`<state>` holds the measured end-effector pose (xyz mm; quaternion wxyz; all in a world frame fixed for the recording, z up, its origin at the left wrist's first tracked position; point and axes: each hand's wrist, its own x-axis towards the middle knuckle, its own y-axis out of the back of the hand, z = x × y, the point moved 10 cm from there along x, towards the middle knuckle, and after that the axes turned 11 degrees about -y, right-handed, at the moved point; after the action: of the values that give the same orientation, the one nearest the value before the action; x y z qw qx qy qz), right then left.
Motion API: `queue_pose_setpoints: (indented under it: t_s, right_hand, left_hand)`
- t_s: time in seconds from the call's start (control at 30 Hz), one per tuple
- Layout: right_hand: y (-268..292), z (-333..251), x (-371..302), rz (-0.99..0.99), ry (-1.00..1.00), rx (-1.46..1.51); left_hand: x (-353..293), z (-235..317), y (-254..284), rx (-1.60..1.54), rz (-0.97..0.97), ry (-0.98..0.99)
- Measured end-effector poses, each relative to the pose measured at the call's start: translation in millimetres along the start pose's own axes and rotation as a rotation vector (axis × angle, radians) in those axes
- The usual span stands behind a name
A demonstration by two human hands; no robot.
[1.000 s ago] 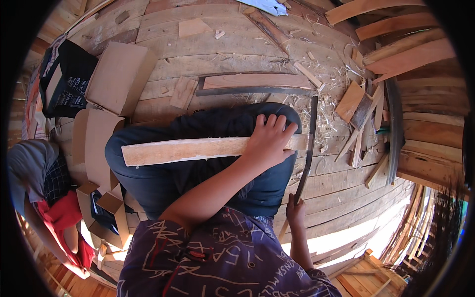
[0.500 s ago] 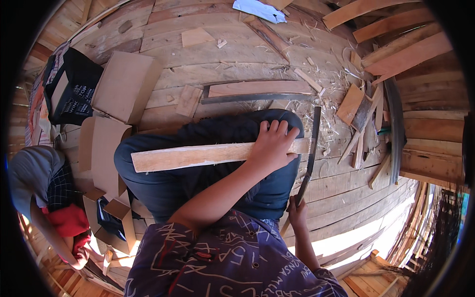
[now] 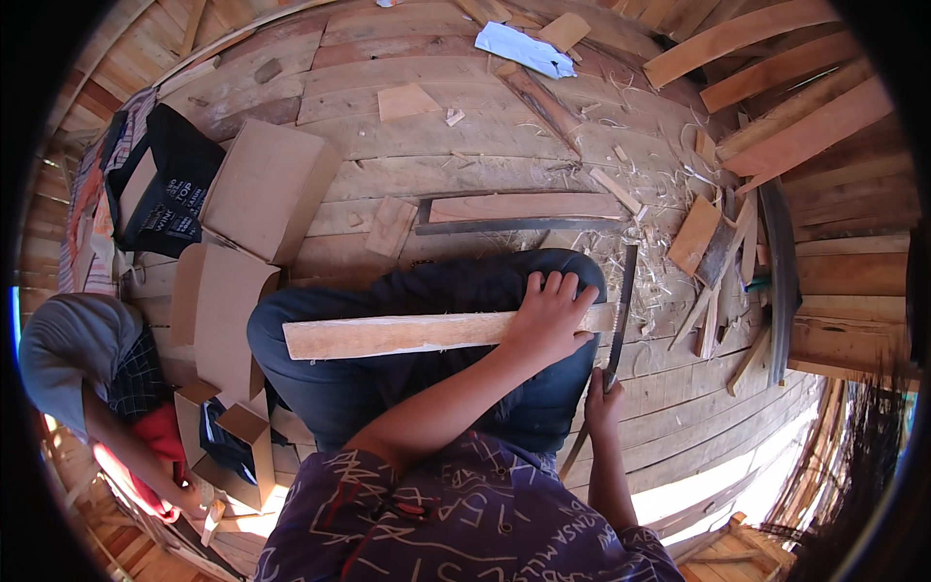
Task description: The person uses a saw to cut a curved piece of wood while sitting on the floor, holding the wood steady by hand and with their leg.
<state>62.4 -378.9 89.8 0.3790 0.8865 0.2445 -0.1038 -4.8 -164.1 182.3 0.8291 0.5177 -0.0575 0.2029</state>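
Note:
A pale, straight wooden slat [image 3: 407, 335] lies across my bent legs. My left hand [image 3: 550, 320] is closed over it near its right end, pressing it against my knee. Just past that hand, at the slat's right end, stands the narrow dark toothed blade of a saw [image 3: 626, 291]. My right hand [image 3: 603, 405] is wrapped round the saw's near part, below and to the right of my knee. A thin strip of the saw continues behind that hand toward my body. Whether the teeth are in the wood, I cannot tell.
A dark-edged wooden piece [image 3: 524, 210] lies beyond my knees. Wood offcuts [image 3: 692, 236] and curled shavings [image 3: 669, 145] litter the plank floor to the right. Cardboard boxes [image 3: 267, 184] and a black bag [image 3: 167, 189] stand left. Another person [image 3: 82, 349] bends down at far left.
The whole view has shifted, so the scene sits lower. My right hand has moved forward with the saw, closer to the slat. My left hand keeps its place on the slat.

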Motion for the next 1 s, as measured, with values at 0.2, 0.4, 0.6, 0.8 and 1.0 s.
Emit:
queue_pose_setpoints:
  t_s: [0.2, 0.4, 0.6, 0.8, 1.0]
  right_hand:
    - [-6.7, 8.3, 6.8, -0.022, -0.024, 0.020]
    - [-8.3, 14.5, 10.1, -0.077, -0.083, 0.065]
    - [-8.0, 13.9, 9.6, -0.079, -0.119, 0.098]
    - [-8.8, 23.9, 13.9, -0.087, -0.158, 0.101]
    - [-5.8, 19.1, 21.3, -0.074, -0.176, 0.053]
  left_hand:
    - [-0.1, -0.1, 0.1, 0.012, 0.000, -0.008]
    - [0.4, -0.6, 1.5, 0.017, 0.012, -0.017]
    - [1.1, -0.6, -0.7, -0.003, -0.021, -0.013]
    - [1.2, -1.3, -0.1, -0.009, -0.023, -0.016]
    - [0.8, -1.1, 2.2, -0.029, -0.019, -0.014]
